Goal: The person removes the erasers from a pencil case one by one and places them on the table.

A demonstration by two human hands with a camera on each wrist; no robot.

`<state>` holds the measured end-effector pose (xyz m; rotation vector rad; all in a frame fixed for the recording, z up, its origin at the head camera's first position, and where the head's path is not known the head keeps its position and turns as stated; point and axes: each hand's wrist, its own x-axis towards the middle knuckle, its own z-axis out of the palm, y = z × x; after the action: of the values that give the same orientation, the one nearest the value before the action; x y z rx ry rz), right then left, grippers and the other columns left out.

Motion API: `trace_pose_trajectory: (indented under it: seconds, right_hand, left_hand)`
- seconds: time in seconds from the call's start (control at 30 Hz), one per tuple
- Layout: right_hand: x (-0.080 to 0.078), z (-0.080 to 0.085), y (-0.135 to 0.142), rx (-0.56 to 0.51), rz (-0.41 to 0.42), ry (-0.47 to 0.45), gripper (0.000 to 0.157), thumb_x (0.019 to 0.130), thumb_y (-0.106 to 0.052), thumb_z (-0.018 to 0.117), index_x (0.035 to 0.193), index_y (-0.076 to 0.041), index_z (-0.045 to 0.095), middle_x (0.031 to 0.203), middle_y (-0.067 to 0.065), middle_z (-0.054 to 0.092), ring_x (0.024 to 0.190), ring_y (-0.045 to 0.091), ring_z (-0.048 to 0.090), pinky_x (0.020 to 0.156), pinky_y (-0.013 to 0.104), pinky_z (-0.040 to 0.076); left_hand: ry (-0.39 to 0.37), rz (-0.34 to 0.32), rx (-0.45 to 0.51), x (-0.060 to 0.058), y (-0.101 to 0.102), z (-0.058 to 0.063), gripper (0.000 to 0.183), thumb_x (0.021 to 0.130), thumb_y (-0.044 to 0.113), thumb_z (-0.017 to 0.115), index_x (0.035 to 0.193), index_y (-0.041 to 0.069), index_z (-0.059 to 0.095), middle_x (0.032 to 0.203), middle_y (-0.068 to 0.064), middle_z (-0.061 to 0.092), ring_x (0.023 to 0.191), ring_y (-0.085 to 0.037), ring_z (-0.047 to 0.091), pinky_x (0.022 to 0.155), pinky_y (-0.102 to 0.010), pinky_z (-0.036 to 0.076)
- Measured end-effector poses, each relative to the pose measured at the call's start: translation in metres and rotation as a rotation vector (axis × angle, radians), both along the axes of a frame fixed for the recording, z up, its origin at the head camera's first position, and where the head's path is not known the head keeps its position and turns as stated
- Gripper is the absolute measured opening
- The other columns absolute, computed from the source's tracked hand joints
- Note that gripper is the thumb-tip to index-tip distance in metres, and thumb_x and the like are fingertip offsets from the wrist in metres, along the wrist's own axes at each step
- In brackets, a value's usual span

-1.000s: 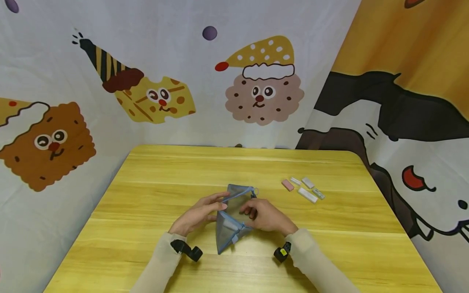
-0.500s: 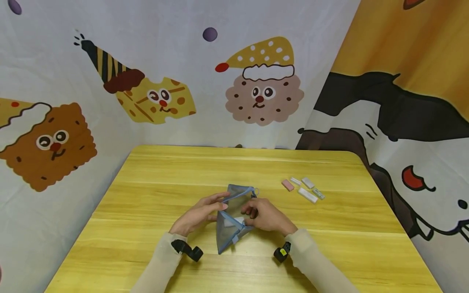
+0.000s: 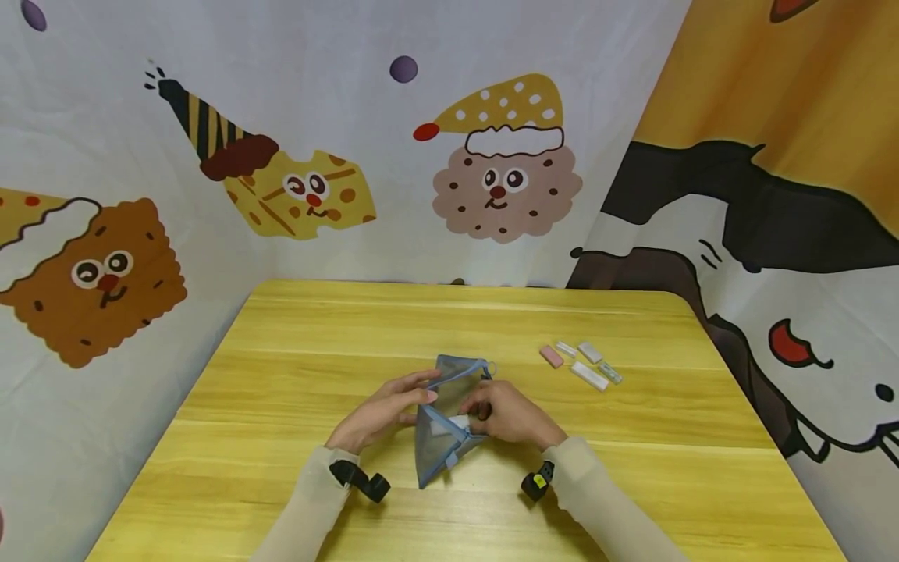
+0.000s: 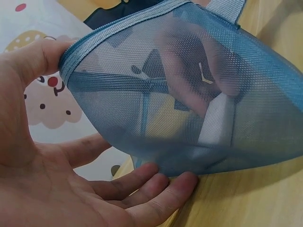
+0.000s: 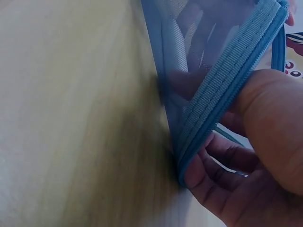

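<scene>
A blue-grey mesh zip pouch (image 3: 430, 457) stands unzipped on the table, its mouth spread wide. My left hand (image 3: 382, 410) holds its left side, thumb at the zipper edge and other fingers against the lower mesh, as the left wrist view shows. Reaching into the mouth, my right hand (image 3: 516, 414) pinches a white rectangular block (image 4: 217, 120) between thumb and fingers, seen through the mesh in the left wrist view. In the right wrist view the zipper edge (image 5: 227, 75) crosses the hand and the fingertips are partly veiled by mesh.
Right of the pouch lie several small blocks: a pink block (image 3: 551, 357), a long white block (image 3: 589, 375), a greyish-white block (image 3: 590, 352), a printed block (image 3: 610, 372) and a thin white piece (image 3: 566, 349). The wooden table (image 3: 316, 328) meets a patterned curtain behind.
The white block in the pouch's mouth shows more plainly than one second ago. My right hand shifts only slightly inside the opening; my left hand keeps its hold. The loose blocks stay put.
</scene>
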<state>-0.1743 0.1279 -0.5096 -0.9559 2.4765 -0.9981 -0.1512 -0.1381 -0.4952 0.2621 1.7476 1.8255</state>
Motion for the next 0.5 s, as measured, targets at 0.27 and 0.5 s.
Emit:
trace_pose_trajectory:
  seconds: [0.27,0.5]
  right_hand:
    - [0.0003,-0.0032,0.0045,-0.038,-0.064,-0.007,0.017,0.089,-0.010,0.079,0.105,-0.013,0.077,0.091,-0.003,0.071,0.077,0.006,0.064,0.070,0.022,0.056]
    - [-0.0022,-0.0012,0.0096,-0.063,-0.079,0.008,0.015,0.089,-0.013,0.079,0.104,-0.014,0.077,0.088,-0.004,0.069,0.075,0.006,0.064,0.068,0.022,0.056]
  left_hand:
    - [-0.008,0.017,0.005,0.0001,0.0016,-0.0010,0.071,0.102,0.031,0.058,0.162,0.007,0.029,0.169,-0.019,0.021,0.146,-0.044,0.037,0.113,-0.056,0.045]
    - [-0.003,0.028,0.002,0.0000,0.0012,-0.0016,0.069,0.103,0.032,0.057,0.162,0.008,0.030,0.169,-0.018,0.023,0.144,-0.043,0.039,0.111,-0.054,0.047]
